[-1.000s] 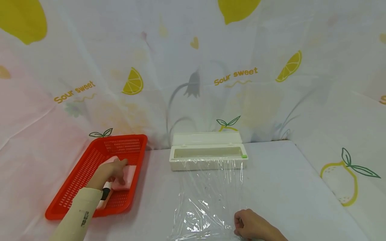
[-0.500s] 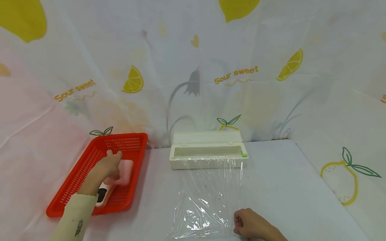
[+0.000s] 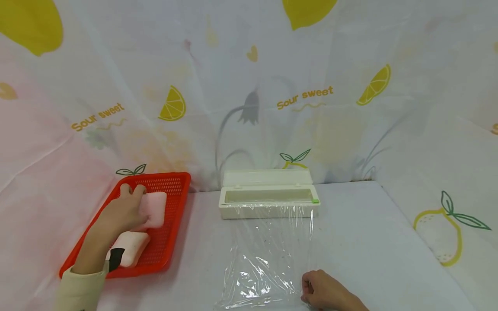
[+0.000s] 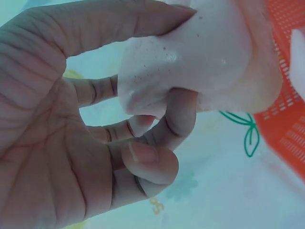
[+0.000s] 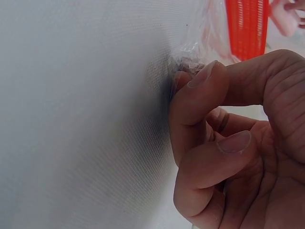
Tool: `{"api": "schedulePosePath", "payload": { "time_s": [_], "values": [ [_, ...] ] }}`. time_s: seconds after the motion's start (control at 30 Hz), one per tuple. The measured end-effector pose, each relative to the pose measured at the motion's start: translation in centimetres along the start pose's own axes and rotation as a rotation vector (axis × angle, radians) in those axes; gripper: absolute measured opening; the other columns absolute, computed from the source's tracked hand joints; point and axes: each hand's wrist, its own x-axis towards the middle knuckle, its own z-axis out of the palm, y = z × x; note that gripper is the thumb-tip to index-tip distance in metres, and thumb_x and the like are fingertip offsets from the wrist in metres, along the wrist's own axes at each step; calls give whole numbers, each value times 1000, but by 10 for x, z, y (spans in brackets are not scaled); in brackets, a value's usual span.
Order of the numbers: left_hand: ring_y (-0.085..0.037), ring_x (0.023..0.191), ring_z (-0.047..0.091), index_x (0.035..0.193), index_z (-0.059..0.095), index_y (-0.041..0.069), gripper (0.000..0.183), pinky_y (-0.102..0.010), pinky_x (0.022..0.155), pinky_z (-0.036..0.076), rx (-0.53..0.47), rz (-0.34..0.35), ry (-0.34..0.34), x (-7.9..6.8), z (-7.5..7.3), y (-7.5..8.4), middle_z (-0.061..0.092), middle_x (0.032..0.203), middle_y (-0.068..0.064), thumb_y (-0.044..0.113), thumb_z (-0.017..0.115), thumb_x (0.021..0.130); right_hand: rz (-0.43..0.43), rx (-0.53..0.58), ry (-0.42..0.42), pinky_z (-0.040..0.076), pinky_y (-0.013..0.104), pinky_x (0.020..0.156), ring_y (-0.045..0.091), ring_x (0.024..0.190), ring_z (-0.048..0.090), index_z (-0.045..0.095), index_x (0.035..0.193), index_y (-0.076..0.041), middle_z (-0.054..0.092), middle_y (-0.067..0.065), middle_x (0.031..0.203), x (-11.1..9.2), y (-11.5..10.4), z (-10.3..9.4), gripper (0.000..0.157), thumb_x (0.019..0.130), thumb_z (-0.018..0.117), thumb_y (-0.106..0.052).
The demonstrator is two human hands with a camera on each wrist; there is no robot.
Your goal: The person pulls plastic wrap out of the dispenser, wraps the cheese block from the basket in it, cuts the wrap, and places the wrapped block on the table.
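My left hand (image 3: 116, 214) is over the red basket and pinches a pale pink bar that looks like soap (image 3: 154, 209). In the left wrist view, the thumb lies on one face of this bar, with a bent finger against the other side. A second, paler pink bar (image 3: 134, 247) lies in the basket below the hand. At the front of the table, my right hand (image 3: 328, 290) pinches a corner of clear cling film (image 3: 264, 263). The right wrist view has the gathered film edge between thumb and forefinger, close to the tabletop.
The film runs forward from a white cling film dispenser (image 3: 268, 211) with its lid up and a green slider (image 3: 315, 201) at its right end. The red plastic basket (image 3: 176, 242) stands at the left. A lemon-print cloth (image 3: 330, 129) hangs behind the table.
My left hand has lifted the pink bar and moved it up and left, exposing more of the second bar. The right hand keeps its place on the film.
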Motion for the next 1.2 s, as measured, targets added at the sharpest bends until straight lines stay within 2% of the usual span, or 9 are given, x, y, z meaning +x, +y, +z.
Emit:
{"api": "schedulePosePath", "payload": {
  "time_s": [0.27,0.57,0.73,0.87,1.07,1.2],
  "values": [
    [-21,50,47,127,40,-2,69,-34,50,44,-125,41,49,-18,-7,28,35,115,-28,19,81,76,-6,-20,7,33,23,46,2,49,41,55,71,-16,47,-11,55,0,-1,0,23,79,74,-8],
    [-18,53,49,129,43,3,65,-32,55,46,-195,102,40,-25,1,56,38,119,-21,21,81,78,-9,-27,32,32,22,47,1,52,40,54,70,-17,44,-13,57,-1,1,4,23,78,72,-6],
    [-21,70,53,127,46,7,66,-32,57,47,-229,135,63,-24,14,66,43,116,-17,26,83,76,44,-31,33,30,24,47,4,52,40,54,70,-17,45,-10,58,-1,-1,5,22,78,72,-6],
    [-23,74,53,126,48,9,64,-31,58,47,-267,137,51,-20,28,78,44,110,-14,23,84,74,63,-33,31,32,24,48,6,53,41,55,71,-16,45,-9,58,-3,-4,3,22,79,74,-6],
    [-23,79,54,126,49,13,65,-31,61,49,-351,125,-9,-16,49,95,44,109,-11,24,86,74,27,-34,40,32,24,48,3,52,40,54,71,-17,43,-11,56,-5,-3,4,24,79,74,-6],
    [-22,81,53,125,50,13,66,-30,63,49,-370,147,-7,-15,64,104,45,110,-9,23,87,72,12,-28,47,31,24,48,3,53,40,53,71,-17,44,-12,57,-3,-3,5,24,79,73,-6]
  ]
}}
